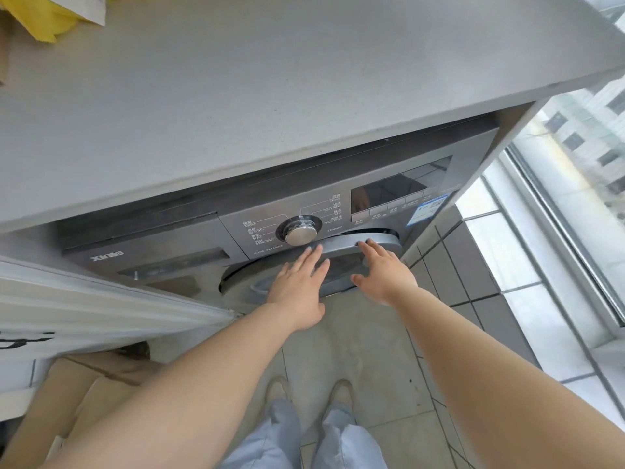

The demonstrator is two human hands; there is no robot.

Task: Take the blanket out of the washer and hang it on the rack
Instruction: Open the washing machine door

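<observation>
Under counter (pixel 304 79): washer door (pixel 341 262), both hands on it.

Grey desk (pixel 270 96) spans the upper view; yellow bag (pixel 44 22) with white paper (pixel 84 8) on its far left corner. Brown cardboard (pixel 84 394) lies on the tiled floor (pixel 372 360) lower left. Window (pixel 581 157) at right.

The washer (pixel 189 245) panel reads "Cotton", "Synthetic", "Wool".

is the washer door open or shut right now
Shut, or very nearly: the round washer door lies against the machine's front, no drum visible. Left hand and right hand rest on it, fingers straight.
</observation>
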